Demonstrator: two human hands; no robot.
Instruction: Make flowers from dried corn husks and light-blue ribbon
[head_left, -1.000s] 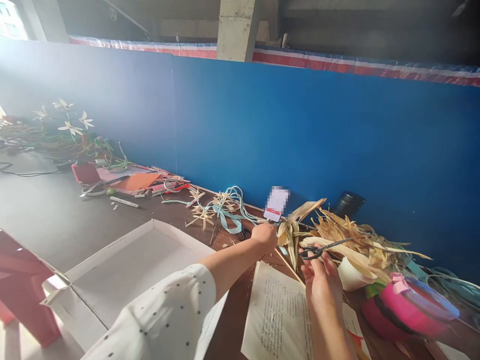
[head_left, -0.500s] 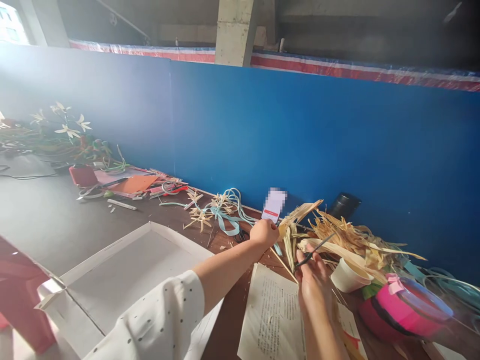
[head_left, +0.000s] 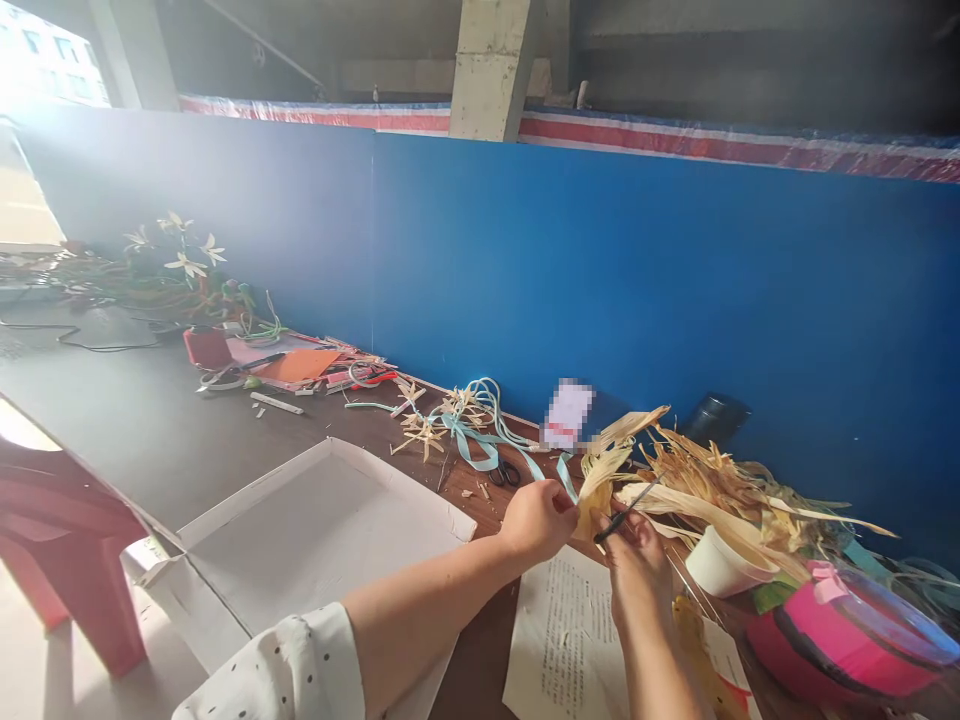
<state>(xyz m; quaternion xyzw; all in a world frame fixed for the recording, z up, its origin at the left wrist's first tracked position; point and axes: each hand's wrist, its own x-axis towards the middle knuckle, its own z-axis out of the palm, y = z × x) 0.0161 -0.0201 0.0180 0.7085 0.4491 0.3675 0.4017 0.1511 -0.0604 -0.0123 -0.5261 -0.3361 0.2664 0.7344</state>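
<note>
Dried husk (head_left: pixel 600 475) pinched by left hand (head_left: pixel 536 520) fingers | right hand (head_left: pixel 637 555) fingers grip scissors (head_left: pixel 626 508) | cup (head_left: pixel 720 565) beside

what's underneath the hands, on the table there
A printed paper sheet lies on the table under the left hand and right hand. The right arm covers part of it, so what lies there is hidden.

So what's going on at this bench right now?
A person is working with dried leaf strips at a cluttered wooden table. The left hand pinches a pale husk strip, and the right hand holds small dark scissors with the blades at that strip. A heap of dried husks, a white cup and a pink container sit to the right. A printed sheet lies under the hands, beside a shallow white box lid.
</note>
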